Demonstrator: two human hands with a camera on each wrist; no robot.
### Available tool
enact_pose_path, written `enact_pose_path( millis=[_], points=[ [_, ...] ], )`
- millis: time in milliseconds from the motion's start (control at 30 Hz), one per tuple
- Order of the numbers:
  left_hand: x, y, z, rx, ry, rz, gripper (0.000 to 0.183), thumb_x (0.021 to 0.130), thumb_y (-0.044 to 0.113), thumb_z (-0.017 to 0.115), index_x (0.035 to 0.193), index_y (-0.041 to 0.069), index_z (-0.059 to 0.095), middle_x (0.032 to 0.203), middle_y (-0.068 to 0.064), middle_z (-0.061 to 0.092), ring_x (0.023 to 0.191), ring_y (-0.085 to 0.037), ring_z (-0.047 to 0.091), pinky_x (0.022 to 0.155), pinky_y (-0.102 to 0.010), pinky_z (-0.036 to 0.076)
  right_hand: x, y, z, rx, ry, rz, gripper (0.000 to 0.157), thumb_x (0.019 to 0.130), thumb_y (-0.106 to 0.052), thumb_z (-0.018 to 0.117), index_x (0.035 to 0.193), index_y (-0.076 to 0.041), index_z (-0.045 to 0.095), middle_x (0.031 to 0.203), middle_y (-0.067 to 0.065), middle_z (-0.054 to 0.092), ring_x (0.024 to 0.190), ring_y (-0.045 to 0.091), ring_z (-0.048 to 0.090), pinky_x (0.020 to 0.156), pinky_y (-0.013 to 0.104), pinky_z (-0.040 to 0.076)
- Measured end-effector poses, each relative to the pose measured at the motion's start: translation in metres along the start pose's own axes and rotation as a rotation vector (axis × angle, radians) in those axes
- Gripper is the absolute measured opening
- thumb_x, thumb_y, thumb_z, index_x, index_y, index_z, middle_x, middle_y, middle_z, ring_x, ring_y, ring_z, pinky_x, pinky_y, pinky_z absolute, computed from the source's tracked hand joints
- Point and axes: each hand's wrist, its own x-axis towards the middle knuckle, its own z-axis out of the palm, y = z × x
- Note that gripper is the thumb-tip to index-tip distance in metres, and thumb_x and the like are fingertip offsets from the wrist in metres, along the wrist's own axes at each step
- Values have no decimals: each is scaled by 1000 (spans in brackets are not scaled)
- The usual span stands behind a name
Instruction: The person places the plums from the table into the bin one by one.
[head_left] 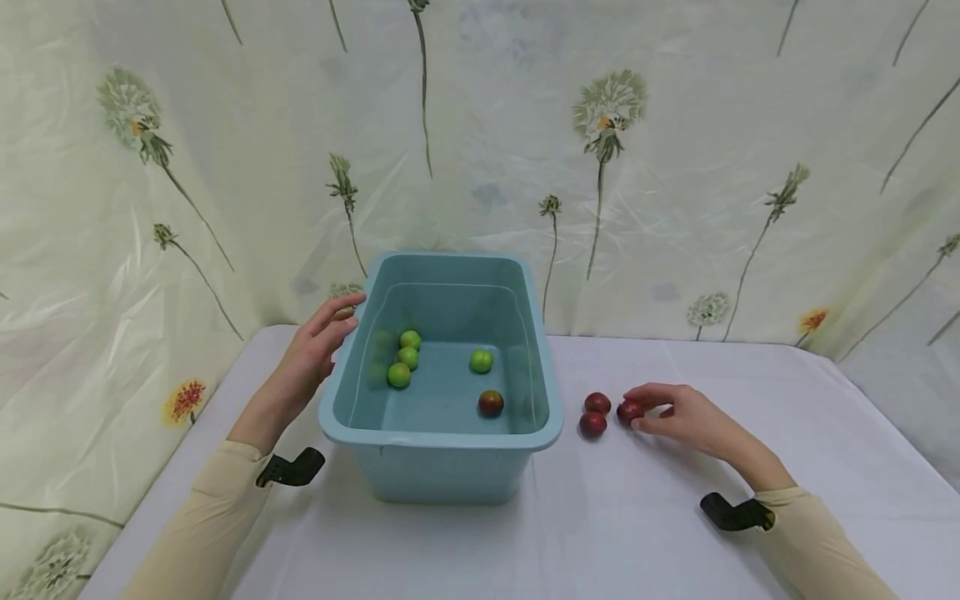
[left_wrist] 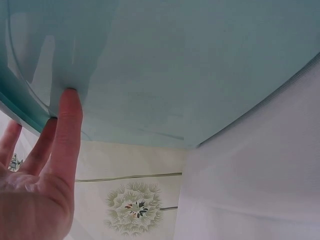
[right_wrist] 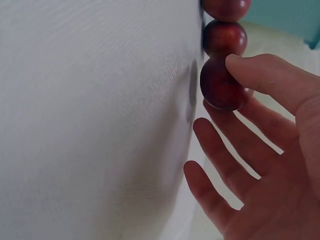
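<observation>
Right of the blue plastic tub (head_left: 442, 475), my right hand (head_left: 686, 417) pinches a dark red plum (head_left: 628, 412) between thumb and fingertips, low over the cloth. In the right wrist view the thumb lies across this plum (right_wrist: 222, 87), and the other fingers are spread below it. Two more red plums, one farther back (head_left: 597, 403) and one nearer (head_left: 592, 425), lie just left of it. My left hand (head_left: 303, 362) is at the tub's left rim; the left wrist view shows its extended fingers (left_wrist: 70, 115) against the outer wall.
Inside the tub lie several small green fruits (head_left: 407, 357), most along the left wall, and a brownish-red one (head_left: 491, 404) at the right. A white cloth (head_left: 637, 517) covers the table. Behind it hangs a dandelion-patterned sheet (head_left: 480, 167).
</observation>
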Motion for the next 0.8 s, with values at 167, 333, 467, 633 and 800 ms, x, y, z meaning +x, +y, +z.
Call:
enact_pose_path(
  millis=[167, 333, 467, 633, 800],
  points=[
    [1, -1, 0, 0, 1, -3, 53, 100, 43, 50, 149, 25, 39, 146, -8, 41, 136, -32, 38, 101, -63, 35, 1, -2, 0, 8, 27, -20, 38, 88, -21, 75, 123, -7, 66, 110, 2, 69, 104, 24, 62, 83, 40, 52],
    [1, 0, -1, 2, 2, -1, 52, 101, 43, 49, 149, 25, 39, 146, -8, 41, 136, -32, 38, 101, -61, 37, 3, -6, -1, 15, 69, -27, 39, 89, -21, 74, 124, -6, 65, 110, 2, 69, 103, 22, 63, 83, 37, 53],
    [1, 0, 0, 5, 4, -4, 52, 101, 43, 49, 149, 25, 39, 145, -8, 42, 134, -31, 40, 99, -58, 40, 4, -10, -1, 19, 97, -20, 41, 90, -24, 74, 126, -6, 64, 112, 2, 69, 103, 21, 63, 83, 36, 53],
    [1, 0, 0, 11, 12, -13, 51, 101, 44, 50, 148, 26, 40, 144, -6, 43, 132, -29, 42, 93, -47, 45, 7, -16, -1, 38, 114, -29, 44, 90, -28, 74, 126, -5, 64, 112, 3, 69, 103, 22, 62, 83, 33, 52],
    [1, 0, 0, 14, 12, -14, 52, 101, 44, 50, 149, 26, 40, 144, -6, 43, 132, -29, 43, 92, -45, 46, 11, -22, 1, 69, 132, -43, 44, 91, -27, 73, 127, -6, 63, 113, 3, 69, 103, 21, 62, 82, 28, 52]
  ],
)
